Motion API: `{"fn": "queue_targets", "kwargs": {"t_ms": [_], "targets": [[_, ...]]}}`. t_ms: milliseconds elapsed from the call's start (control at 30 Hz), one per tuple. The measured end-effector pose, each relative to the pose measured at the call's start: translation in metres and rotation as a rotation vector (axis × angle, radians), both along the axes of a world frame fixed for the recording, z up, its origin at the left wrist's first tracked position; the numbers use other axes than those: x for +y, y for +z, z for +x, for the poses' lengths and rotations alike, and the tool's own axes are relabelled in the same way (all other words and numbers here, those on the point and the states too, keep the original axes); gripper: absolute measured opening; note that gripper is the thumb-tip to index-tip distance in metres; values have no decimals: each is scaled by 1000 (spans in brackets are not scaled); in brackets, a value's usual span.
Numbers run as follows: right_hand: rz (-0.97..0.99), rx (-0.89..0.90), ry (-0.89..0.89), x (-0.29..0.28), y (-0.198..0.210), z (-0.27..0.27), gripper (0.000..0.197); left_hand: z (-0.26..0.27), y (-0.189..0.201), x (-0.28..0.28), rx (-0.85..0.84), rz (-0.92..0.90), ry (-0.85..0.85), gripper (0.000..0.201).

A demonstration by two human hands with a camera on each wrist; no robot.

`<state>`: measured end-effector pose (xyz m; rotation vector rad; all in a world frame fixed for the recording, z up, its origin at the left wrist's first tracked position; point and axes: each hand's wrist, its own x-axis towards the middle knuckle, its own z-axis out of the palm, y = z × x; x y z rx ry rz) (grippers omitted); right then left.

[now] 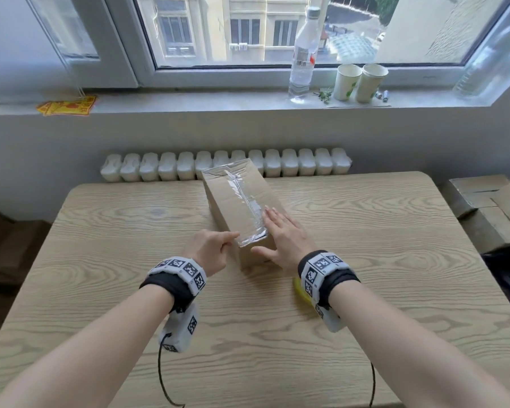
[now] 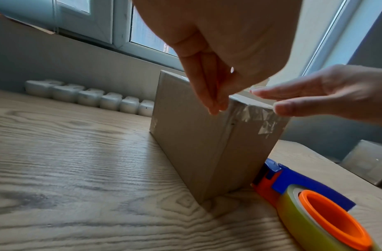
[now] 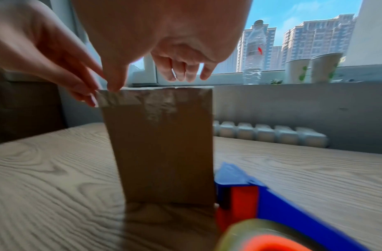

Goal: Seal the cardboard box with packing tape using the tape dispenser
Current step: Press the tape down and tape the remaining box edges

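Note:
A tall brown cardboard box (image 1: pixel 223 207) stands mid-table, with a strip of clear tape (image 1: pixel 243 198) running along its top and folded down over the near end (image 2: pixel 254 115). My left hand (image 1: pixel 226 240) is at the box's near-left top corner, straight fingertips (image 2: pixel 213 107) touching the tape edge there. My right hand (image 1: pixel 280 228) lies flat over the near right part of the top, fingers spread and its thumb (image 3: pixel 113 87) at the near edge. The blue and orange tape dispenser (image 2: pixel 303 186) lies on the table beside the box's near right, mostly hidden under my right wrist in the head view.
The wooden table (image 1: pixel 130 290) reaches to a white radiator (image 1: pixel 159 167) under the window. On the sill stand a clear bottle (image 1: pixel 302 60) and two paper cups (image 1: pixel 359 82). Folded cardboard boxes (image 1: pixel 489 201) are stacked beyond the table's right edge.

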<state>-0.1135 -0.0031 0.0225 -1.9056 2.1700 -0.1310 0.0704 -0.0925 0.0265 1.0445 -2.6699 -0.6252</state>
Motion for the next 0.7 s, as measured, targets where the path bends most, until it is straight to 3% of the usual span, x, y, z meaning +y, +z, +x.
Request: {"fn": "queue_targets", "kwargs": {"t_ms": [233,367,500,700], "targets": [[25,10,-117,-26,-2,52,82,7,3,-21,65,-42,70,47],[62,-29,-17,-26,1,45,78,7,3,-33,-61,37,6,62],[123,-8,165,-17,7,25,71,6,0,-47,-191,56,-2,52],[153,33,124,-13,14,-3,74,17,-11,-54,-390,112,8,55]]}}
